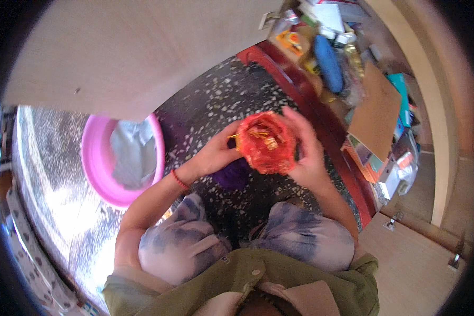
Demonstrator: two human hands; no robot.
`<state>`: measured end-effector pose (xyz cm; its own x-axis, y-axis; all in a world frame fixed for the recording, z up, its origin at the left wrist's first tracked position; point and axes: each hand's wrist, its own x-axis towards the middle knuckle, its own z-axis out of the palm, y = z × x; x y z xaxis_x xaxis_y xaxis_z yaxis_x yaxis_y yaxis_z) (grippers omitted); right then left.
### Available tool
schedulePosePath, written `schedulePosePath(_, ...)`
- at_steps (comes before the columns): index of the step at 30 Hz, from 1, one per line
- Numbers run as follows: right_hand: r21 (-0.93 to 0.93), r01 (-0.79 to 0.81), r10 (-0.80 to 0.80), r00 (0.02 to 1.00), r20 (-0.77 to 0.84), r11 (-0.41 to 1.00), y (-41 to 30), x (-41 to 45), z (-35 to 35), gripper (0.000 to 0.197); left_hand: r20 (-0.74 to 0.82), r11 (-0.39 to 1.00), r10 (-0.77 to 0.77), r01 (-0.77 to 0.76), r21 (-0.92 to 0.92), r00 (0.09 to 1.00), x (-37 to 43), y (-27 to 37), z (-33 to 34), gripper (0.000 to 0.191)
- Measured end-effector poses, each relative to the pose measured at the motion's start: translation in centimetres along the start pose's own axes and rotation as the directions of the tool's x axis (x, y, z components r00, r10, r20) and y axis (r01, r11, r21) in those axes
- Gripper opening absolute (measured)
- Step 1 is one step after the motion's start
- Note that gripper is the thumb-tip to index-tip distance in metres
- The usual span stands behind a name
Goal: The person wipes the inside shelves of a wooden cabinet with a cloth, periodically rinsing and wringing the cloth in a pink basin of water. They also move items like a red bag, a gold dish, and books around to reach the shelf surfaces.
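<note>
Between both hands I hold a round red fabric-like bundle point(265, 144) with gold trim, raised above the speckled floor. The fingers of my left hand point(217, 152) grip its left edge, where a gold strand sticks out. My right hand point(310, 152) curves around its right side. What lies inside the red folds is too blurred to tell. Under my left hand, a dark purple item point(232, 175) rests on the floor and is partly hidden.
A pink plastic tub point(87, 158) holding a grey cloth point(134, 158) stands at left, beside an open cabinet door point(122, 51). At right, a cabinet is packed with a blue pouch point(328, 63), a cardboard piece point(375, 110) and plastic bags. Another hinged door point(410, 260) extends at lower right.
</note>
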<state>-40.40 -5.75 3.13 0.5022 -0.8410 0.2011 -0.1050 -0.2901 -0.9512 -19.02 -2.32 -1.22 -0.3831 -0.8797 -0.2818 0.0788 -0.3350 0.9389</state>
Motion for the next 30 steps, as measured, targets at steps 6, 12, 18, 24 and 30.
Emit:
schedulePosePath(6, 0.043, -0.114, 0.119, 0.984, -0.131, 0.993, 1.7, -0.6, -0.6, 0.054, -0.127, 0.987, -0.103, 0.117, 0.112, 0.987, -0.7, -2.1, -0.3, 0.057)
schedulePosePath(12, -0.172, -0.312, 0.278, 0.94, -0.197, 0.934, 5.7, -4.2, -3.3, 0.04, -0.011, 0.945, -0.147, 0.144, 0.295, 0.989, -0.6, -1.2, -0.6, 0.022)
schedulePosePath(18, -0.139, -0.721, 0.703, 0.693, -0.156, 0.679, 11.8, -9.3, -0.7, 0.057, 0.031, 0.975, -0.146, 0.139, 0.173, 0.989, -0.9, -0.4, -0.6, 0.019)
schedulePosePath(24, -0.374, -0.613, 0.59, 0.785, -0.188, 0.696, 14.4, -10.3, -0.9, 0.065, 0.06, 0.989, -0.115, 0.108, 0.103, 0.992, -1.3, 1.2, -0.2, 0.019)
schedulePosePath(30, -0.77, -0.05, -0.22, 0.945, -0.244, 0.636, 4.6, -0.6, -4.5, 0.032, 0.174, 0.988, -0.134, 0.119, 0.093, 0.976, -1.8, 1.8, -0.5, 0.025)
